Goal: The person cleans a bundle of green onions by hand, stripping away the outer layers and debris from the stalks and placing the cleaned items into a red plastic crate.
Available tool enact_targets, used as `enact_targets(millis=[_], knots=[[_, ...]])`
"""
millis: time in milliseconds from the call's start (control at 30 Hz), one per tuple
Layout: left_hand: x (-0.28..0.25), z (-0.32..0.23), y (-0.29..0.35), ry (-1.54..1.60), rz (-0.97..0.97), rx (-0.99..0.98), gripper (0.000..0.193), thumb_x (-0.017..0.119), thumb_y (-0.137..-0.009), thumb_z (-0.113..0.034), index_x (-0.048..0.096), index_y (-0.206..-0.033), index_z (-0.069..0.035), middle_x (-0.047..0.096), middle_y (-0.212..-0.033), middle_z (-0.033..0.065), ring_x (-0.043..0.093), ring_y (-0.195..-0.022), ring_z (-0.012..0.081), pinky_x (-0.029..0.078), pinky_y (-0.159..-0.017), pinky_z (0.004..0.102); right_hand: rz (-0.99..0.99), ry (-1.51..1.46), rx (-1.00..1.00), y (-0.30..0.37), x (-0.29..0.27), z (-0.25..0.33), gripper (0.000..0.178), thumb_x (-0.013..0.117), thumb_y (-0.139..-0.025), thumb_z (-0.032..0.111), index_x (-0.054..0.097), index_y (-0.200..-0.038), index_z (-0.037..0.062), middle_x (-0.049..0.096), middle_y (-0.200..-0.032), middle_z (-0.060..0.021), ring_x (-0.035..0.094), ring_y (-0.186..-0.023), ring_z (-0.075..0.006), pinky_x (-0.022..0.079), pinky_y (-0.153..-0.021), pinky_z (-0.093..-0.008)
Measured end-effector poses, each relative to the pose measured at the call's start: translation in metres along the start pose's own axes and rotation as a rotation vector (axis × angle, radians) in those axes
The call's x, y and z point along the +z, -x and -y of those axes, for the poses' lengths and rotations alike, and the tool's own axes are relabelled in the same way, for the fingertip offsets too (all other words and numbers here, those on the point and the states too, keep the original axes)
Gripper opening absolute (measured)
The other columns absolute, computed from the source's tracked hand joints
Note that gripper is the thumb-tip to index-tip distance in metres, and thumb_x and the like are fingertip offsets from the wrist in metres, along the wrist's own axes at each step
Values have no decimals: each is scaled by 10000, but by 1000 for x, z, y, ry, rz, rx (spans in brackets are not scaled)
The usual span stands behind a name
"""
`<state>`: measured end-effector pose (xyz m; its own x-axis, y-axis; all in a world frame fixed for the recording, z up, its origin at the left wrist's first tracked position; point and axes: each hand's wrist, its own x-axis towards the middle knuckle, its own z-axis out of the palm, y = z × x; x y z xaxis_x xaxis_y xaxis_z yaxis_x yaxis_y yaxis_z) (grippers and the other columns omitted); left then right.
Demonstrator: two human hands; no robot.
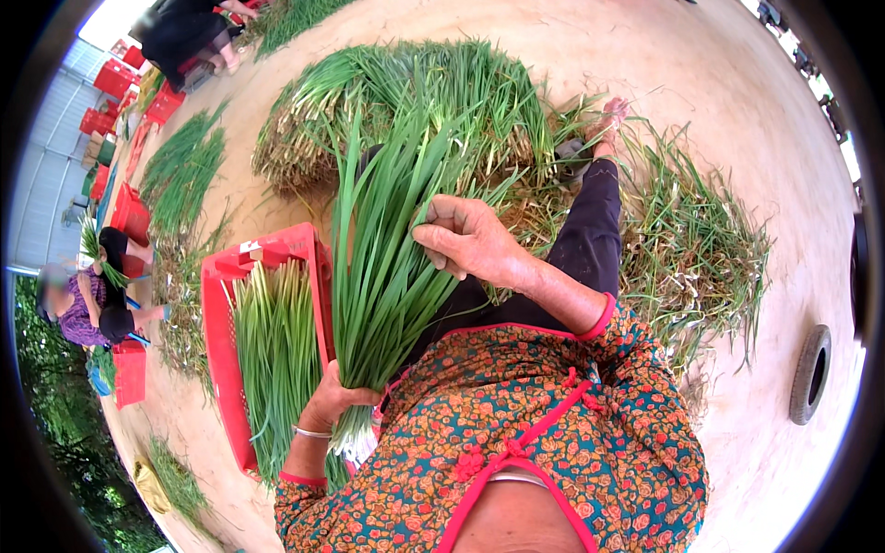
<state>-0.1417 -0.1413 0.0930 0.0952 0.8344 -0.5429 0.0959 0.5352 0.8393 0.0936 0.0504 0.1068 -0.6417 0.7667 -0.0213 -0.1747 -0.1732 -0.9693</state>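
My left hand is wrapped around the lower end of a thick bunch of garlic chives, its pale stems coming out below my fist. The long green leaves fan upward and away from me. At the right edge of this bunch is my right hand, its fingers curled and the thumb pressed in against them. Whatever is between those fingers is too small to make out. Just left of the bunch stands a red plastic crate, with trimmed chives lying lengthwise in it.
Beyond my knees lies a big heap of chives with dirty roots. Loose leaves and trimmings cover the floor by my right leg. A tyre rests far right. At the left sits another person holding chives, near more red crates.
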Motion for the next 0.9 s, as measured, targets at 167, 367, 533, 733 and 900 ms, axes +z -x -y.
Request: enact_targets(millis=[167, 367, 533, 733, 900], knots=[[-8, 28, 0, 36, 54, -7, 544, 711, -548, 24, 574, -1074, 8, 633, -933, 59, 592, -800, 173, 486, -745, 292, 38, -165, 47, 11, 7, -12, 257, 538, -911, 235, 471, -761, 37, 508, -547, -13, 431, -397, -58, 330, -354, -214], [7, 45, 5, 127, -103, -164, 518, 699, -559, 46, 575, -1061, 20, 633, -935, 65, 601, -820, 176, 485, -767, 289, -86, 398, -252, 20, 11, -35, 189, 584, -863, 175, 457, -822, 41, 511, -525, -53, 494, -394, -174, 368, -363, -319], [10, 52, 8, 112, -35, -148, 434, 656, -596, 72, 595, -1024, 37, 638, -939, 47, 597, -820, 143, 484, -785, 284, -228, 1100, -759, 27, -4, -47, 158, 625, -751, 58, 485, -824, 48, 506, -516, -81, 529, -428, -274, 404, -391, -372], [19, 50, 23, 104, -63, -52, 470, 677, -637, 78, 577, -1094, 33, 649, -1003, 68, 615, -905, 156, 482, -822, 290, -811, 928, -414, 13, -81, -16, 140, 589, -843, 130, 494, -803, 35, 538, -525, -133, 593, -482, -290, 454, -439, -374], [13, 70, 22, 140, -31, -124, 478, 678, -661, 68, 564, -1124, 31, 648, -1021, 73, 621, -912, 156, 482, -833, 287, -589, 661, -412, 14, -81, 23, 367, 702, -817, 220, 509, -579, 17, 445, -489, 24, 326, -462, -88, 300, -419, -266]])
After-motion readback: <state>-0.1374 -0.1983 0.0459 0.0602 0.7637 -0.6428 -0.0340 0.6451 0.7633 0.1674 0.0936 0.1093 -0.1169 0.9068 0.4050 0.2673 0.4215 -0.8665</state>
